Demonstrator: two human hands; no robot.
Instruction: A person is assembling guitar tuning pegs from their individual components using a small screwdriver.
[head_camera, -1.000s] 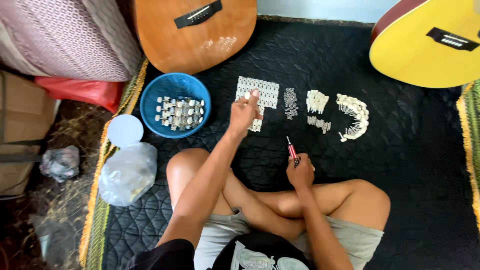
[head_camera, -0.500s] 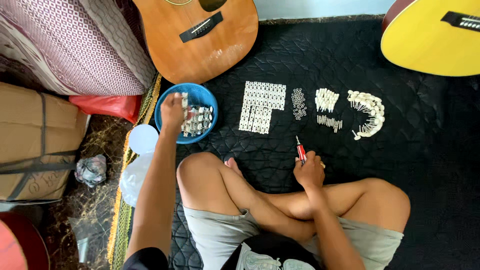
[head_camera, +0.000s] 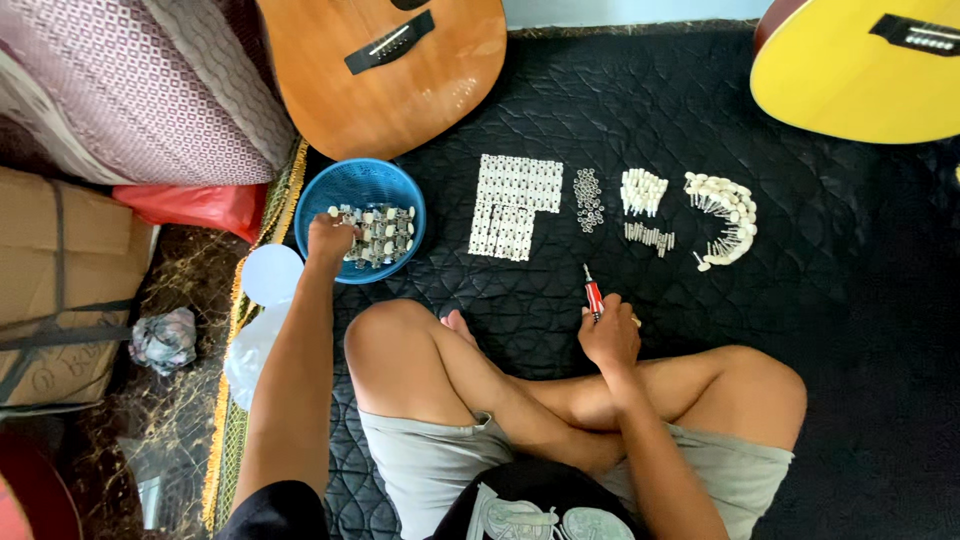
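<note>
Closed around a small red-handled screwdriver (head_camera: 593, 296), the right hand (head_camera: 610, 338) rests on the black quilted mat (head_camera: 830, 330) just ahead of the person's crossed legs, with the tool's tip pointing away from the body. The left hand (head_camera: 330, 238) is stretched out well to the left of that grip and reaches into a round blue basket (head_camera: 345, 185), its fingers laid on the heap of metal tuning machines with cream knobs (head_camera: 382, 232) inside; whether the fingers have pinched one of them I cannot tell.

Just beyond the screwdriver tip lies a neat block of white plates set out in rows (head_camera: 514, 205), stepped at its lower right corner. Right of that block sits a small cluster of tiny metal screws (head_camera: 588, 198), then a bunch of cream knobs (head_camera: 642, 190) with a short row of thin metal posts (head_camera: 650, 237) under it, and furthest right a curved line of cream-headed pegs (head_camera: 728, 220). All these groups lie apart from one another on the mat.

Beyond the basket, a brown acoustic guitar body (head_camera: 395, 70) lies on the mat, and a yellow guitar body (head_camera: 860, 70) lies far to the right of the grip. Left of the reaching arm stand a round white lid (head_camera: 271, 274), a clear plastic bag (head_camera: 248, 350), a red bag (head_camera: 195, 205), a cardboard box (head_camera: 60, 290) and a patterned cushion (head_camera: 120, 90).
</note>
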